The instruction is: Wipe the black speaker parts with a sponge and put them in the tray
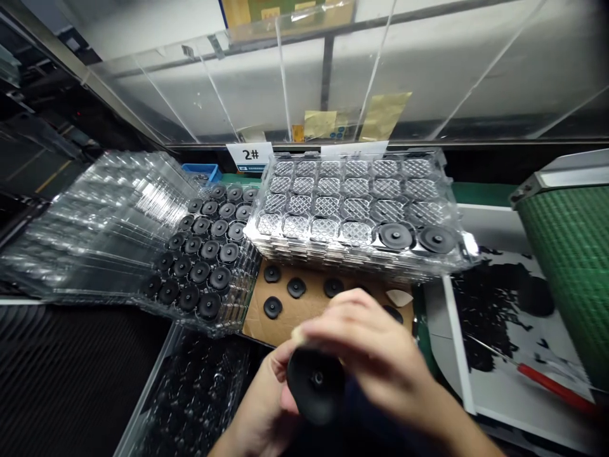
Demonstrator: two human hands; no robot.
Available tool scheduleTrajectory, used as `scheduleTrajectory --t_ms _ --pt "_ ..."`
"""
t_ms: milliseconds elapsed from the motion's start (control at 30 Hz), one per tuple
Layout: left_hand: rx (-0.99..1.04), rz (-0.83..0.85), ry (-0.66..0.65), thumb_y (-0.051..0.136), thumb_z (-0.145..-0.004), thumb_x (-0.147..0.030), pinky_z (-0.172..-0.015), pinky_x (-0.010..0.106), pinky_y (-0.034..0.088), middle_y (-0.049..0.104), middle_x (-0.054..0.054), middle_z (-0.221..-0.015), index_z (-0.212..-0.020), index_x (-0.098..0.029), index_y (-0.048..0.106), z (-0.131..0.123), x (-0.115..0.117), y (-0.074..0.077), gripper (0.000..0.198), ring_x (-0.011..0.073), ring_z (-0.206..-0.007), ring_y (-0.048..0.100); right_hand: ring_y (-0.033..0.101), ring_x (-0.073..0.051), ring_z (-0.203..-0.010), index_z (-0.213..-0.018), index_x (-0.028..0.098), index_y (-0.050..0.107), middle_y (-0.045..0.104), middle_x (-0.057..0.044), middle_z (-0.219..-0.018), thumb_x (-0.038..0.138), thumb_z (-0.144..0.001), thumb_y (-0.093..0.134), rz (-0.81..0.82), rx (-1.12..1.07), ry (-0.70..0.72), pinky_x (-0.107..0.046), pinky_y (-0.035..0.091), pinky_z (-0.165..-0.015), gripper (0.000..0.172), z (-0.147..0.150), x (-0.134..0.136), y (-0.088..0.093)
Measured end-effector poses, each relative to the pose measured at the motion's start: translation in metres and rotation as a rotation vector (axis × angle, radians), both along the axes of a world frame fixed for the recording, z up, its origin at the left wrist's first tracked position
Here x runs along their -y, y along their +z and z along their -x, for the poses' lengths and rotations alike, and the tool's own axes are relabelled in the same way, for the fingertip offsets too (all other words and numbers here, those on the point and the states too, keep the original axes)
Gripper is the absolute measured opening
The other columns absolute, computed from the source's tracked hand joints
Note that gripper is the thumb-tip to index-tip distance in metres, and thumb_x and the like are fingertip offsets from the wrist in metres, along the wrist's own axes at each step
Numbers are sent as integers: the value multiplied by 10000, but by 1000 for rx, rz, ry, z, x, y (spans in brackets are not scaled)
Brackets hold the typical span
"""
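A round black disc (316, 384) with a small hub at its centre is held close to the camera, above the front of the cardboard (285, 327). My left hand (266, 403) grips the disc's left edge. Fingers of my right hand (371, 349) are pressed at its top edge, slightly blurred. Several similar black discs lie on the cardboard behind my hands, among them one disc (295, 287). A stack of clear trays (328, 206) stands behind, with two discs in its front right pockets. To the left, another clear tray (233, 285) holds rows of black discs.
Stacked clear trays (95, 222) lean at the far left, near a small blue bin (202, 171). At right, a white tray (459, 343) holds black scraps and a red-handled tool (552, 384), beside a green ribbed surface (571, 254). A bin of dark parts (195, 387) sits at lower left.
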State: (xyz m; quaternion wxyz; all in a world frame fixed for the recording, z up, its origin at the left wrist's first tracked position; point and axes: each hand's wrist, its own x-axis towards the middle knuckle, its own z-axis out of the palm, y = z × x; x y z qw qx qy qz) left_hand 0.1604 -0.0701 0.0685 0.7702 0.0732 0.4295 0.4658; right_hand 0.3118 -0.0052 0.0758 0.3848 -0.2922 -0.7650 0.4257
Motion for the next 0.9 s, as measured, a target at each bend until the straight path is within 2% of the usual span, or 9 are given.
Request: scheduleTrajectory --t_ms 100,167,233,333,433,600,700,800,900 --pt "71 68 51 854 -381 -380 -850 338 442 706 70 -1007 -1016 -242 681 6 2 6 673 244 -901 647 610 -161 -736 -1143 270 579 650 -33 -887 394 -843 577 569 -46 -178 -243 490 -611 325 -23 7 -34" --pt "89 103 91 853 -399 -362 -846 320 458 714 69 -1012 -995 -241 690 7 3 7 630 239 -911 656 614 -167 -694 -1150 253 557 622 -33 -857 507 -759 632 886 -81 -98 -235 488 -551 471 -34 23 -62" --pt "97 122 133 854 -399 -356 -828 308 477 716 58 -1008 -983 -237 692 8 2 5 618 239 -905 662 613 -178 -731 -996 222 644 609 -38 -840 510 -768 612 963 32 36 -262 500 -616 369 -39 47 -86" --pt "102 134 164 849 -438 -335 -808 291 490 710 54 -1022 -985 -234 684 8 0 0 580 246 -931 660 618 -200 -817 -806 229 720 615 -45 -867 431 -760 635 887 201 128 -299 504 -735 224 -36 81 -104" --pt "85 157 146 835 -488 -319 -820 279 487 695 57 -1070 -1022 -239 669 7 0 -5 564 265 -993 644 628 -203 -875 -939 282 707 620 -39 -970 345 -695 707 809 225 133 -274 512 -758 252 -32 100 -106" --pt "66 141 118 810 -518 -362 -847 283 486 667 61 -1137 -1046 -248 657 4 -1 -7 562 271 -1048 619 660 -203 -828 -946 228 685 672 -62 -901 332 -854 502 688 326 -31 -295 522 -773 230 -37 87 -106" --pt "45 135 114 825 -495 -348 -859 293 479 677 56 -1117 -1040 -254 659 -2 -1 -6 577 264 -1025 629 618 -236 -998 -1046 232 633 670 -83 -1055 364 -912 406 623 284 -276 -344 489 -863 294 -36 66 -81" --pt "30 140 94 835 -486 -345 -886 316 458 675 63 -1121 -1079 -261 639 -8 0 -8 630 259 -1030 617 638 -204 -916 -1133 263 575 669 -54 -1056 302 -899 478 321 114 -537 -280 522 -761 256 -22 48 -36" --pt "12 132 77 824 -515 -356 -938 350 428 684 73 -1098 -1075 -247 649 -9 2 -13 597 265 -1057 596 631 -173 -804 -1162 213 548 684 -49 -943 166 -872 499 -66 31 -315 -286 515 -755 298 -1 37 -1"
